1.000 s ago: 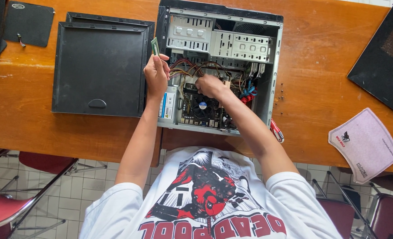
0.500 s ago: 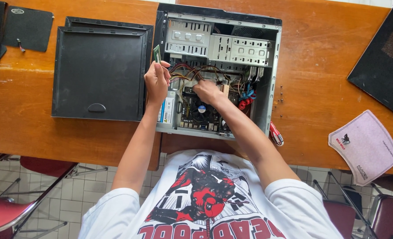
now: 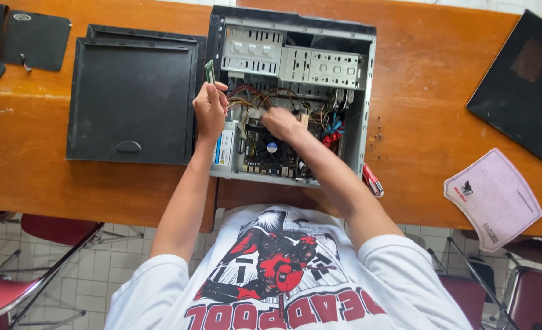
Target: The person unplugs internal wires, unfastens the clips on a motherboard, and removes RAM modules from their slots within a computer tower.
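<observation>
An open desktop computer case (image 3: 368, 91) lies on its side on the wooden table (image 3: 423, 110), showing its motherboard, fan and coloured cables. My left hand (image 3: 210, 111) is at the case's left edge, gripping a small green memory stick (image 3: 210, 71) that points up out of the fist. My right hand (image 3: 281, 122) reaches inside the case. Its fingers rest among the cables just above the round cooler fan (image 3: 272, 148), and what they touch is hidden.
The black side panel (image 3: 130, 98) lies left of the case. A red-and-white screwdriver (image 3: 373, 180) and several small screws (image 3: 378, 128) sit to its right. Further right are a pink pad (image 3: 494, 198) and a black panel (image 3: 521, 85). Red chairs (image 3: 14, 287) stand below the table edge.
My left hand, holding the memory stick, dipped toward the case and shifted slightly left. My right hand moved a little left inside the case.
</observation>
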